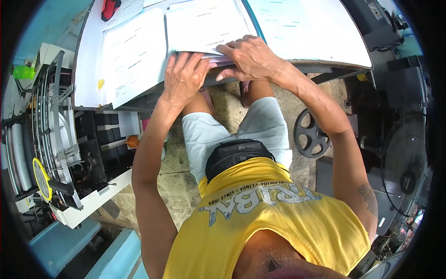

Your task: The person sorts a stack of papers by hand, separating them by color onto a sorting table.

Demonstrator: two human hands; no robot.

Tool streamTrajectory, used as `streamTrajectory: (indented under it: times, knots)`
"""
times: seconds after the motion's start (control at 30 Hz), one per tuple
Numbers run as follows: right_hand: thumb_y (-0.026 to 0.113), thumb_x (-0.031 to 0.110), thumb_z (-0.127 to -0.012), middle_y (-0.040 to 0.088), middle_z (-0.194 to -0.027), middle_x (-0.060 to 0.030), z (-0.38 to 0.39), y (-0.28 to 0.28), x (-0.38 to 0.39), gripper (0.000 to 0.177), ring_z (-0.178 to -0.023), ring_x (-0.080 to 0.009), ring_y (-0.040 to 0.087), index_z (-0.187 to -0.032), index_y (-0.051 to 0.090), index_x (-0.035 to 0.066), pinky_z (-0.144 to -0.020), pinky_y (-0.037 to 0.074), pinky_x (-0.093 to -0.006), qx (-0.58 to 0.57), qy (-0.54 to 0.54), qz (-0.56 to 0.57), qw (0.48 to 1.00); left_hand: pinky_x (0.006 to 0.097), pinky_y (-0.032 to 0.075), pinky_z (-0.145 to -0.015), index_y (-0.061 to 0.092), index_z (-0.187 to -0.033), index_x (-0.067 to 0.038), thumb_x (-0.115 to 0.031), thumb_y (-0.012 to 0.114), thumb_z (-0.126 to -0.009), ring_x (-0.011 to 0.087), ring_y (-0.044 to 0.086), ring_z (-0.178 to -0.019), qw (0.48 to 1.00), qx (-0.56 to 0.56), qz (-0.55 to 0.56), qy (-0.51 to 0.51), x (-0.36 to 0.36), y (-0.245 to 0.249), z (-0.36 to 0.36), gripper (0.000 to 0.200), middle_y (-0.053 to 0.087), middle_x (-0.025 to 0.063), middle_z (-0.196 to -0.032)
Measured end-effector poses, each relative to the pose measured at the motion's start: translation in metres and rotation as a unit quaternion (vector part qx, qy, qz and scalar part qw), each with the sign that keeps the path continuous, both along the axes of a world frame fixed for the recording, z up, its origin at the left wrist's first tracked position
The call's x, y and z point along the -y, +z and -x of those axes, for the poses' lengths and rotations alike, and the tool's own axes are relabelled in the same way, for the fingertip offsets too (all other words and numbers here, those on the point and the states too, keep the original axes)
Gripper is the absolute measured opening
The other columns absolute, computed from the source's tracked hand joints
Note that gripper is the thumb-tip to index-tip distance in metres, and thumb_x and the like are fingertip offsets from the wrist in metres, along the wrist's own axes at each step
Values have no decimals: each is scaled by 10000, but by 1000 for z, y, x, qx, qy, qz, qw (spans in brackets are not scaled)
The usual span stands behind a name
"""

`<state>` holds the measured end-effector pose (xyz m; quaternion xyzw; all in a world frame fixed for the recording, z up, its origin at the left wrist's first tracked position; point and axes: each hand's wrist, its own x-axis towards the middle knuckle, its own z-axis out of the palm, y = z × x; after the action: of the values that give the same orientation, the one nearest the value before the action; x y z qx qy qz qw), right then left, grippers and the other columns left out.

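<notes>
My left hand (pixel 186 76) is at the near edge of a stack of printed papers (pixel 200 28), its fingers pressed together over the slightly raised, blurred edge and the thumb against the sheets. Across the stack's near right corner lie the fingers of my right hand (pixel 251 58); its thumb stands apart, below the paper edge. Purplish sheets show between the two hands. To the left is another pile of printed sheets (pixel 132 58), with one corner past the table edge. More printed paper (pixel 292 28) lies on the right, beyond a teal edge.
The white table (pixel 86 88) has a dark front edge. A red and black object (pixel 110 9) lies at its far left. Machine rollers (pixel 44 125) and a yellow-rimmed racket-like object (pixel 42 179) are at left. A black handwheel (pixel 311 134) and a fan (pixel 406 158) stand right.
</notes>
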<state>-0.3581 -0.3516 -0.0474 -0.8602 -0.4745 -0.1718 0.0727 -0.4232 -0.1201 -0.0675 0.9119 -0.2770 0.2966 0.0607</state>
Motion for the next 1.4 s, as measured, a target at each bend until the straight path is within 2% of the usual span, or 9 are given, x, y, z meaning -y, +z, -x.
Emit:
streamTrajectory:
  times: [0.17, 0.33, 0.37, 0.4, 0.47, 0.77, 1.03, 1.17, 1.4]
  knots:
    - [624, 168, -880, 716, -790, -135, -28, 25, 4, 300, -787, -312, 739, -1167, 632, 81, -715, 569, -421, 1, -10, 42, 999, 508, 476, -976, 784, -1049, -203, -425, 767, -877, 236, 604, -1116, 967, 253, 20, -19, 64, 20, 6, 281, 689, -4, -1180]
    - [612, 65, -875, 757, -1114, -81, -70, 62, 32, 288, -1008, -273, 740, -1155, 660, 108, -915, 595, -396, 210, 58, 0, 976, 555, 412, -1042, 674, -1242, -50, -392, 680, -930, 279, 528, -1290, 987, 20, -6, -160, 160, 0, -13, 463, 618, 120, -1343]
    - [566, 87, -983, 740, -938, -161, -67, 89, 47, 236, -782, -263, 679, -1140, 659, -62, -758, 538, -388, 90, 69, 37, 993, 584, 385, -1060, 623, -1301, -34, -397, 660, -939, 293, 492, -1332, 991, 17, -13, -133, 173, -9, -27, 514, 581, 136, -1387]
    - [535, 69, -993, 733, -1019, -174, -72, 88, 64, 265, -890, -254, 682, -1195, 639, -68, -834, 529, -378, 117, 64, 39, 990, 614, 358, -1077, 571, -1361, -19, -402, 639, -947, 307, 457, -1375, 994, 15, -20, -106, 182, -23, -41, 568, 543, 153, -1431]
    - [608, 47, -877, 750, -1162, -100, -85, 65, 107, 316, -1036, -279, 735, -1181, 673, 104, -897, 601, -383, 222, -6, 62, 973, 655, 346, -1077, 561, -1343, 18, -399, 658, -927, 296, 464, -1368, 996, -15, -45, -77, 190, -42, -56, 597, 547, 150, -1411]
    - [614, -67, -817, 745, -1159, -109, -14, -10, 235, 496, -986, -316, 734, -1267, 672, 132, -813, 623, -402, -35, -194, 63, 978, 539, 495, -896, 744, -952, -75, -132, 651, -843, 239, 669, -937, 982, 50, 58, -172, 185, -50, -44, 154, 705, 28, -934]
    - [750, 68, -747, 618, -1391, -136, 42, 4, 199, 649, -1272, -316, 605, -1370, 572, 65, -1086, 485, -454, -34, -168, 90, 981, 542, 498, -945, 773, -996, -102, -136, 657, -854, 254, 663, -995, 977, 117, 53, -168, 178, -25, -30, 186, 712, 29, -974]
    - [661, -41, -727, 631, -1378, -125, 33, -14, 206, 636, -1262, -299, 616, -1351, 587, 59, -1079, 494, -439, -3, -189, 82, 979, 601, 493, -929, 776, -988, -106, -184, 701, -903, 279, 660, -1062, 982, 94, 56, -152, 152, -40, -35, 138, 738, 46, -1053]
    - [527, -118, -829, 688, -1252, -200, 27, -7, 208, 558, -1096, -398, 686, -1333, 613, 103, -895, 578, -468, -100, -187, -83, 974, 474, 498, -973, 761, -1090, -67, -221, 799, -850, 309, 659, -1156, 988, 101, 116, 21, 17, -2, 12, 288, 733, 69, -1159]
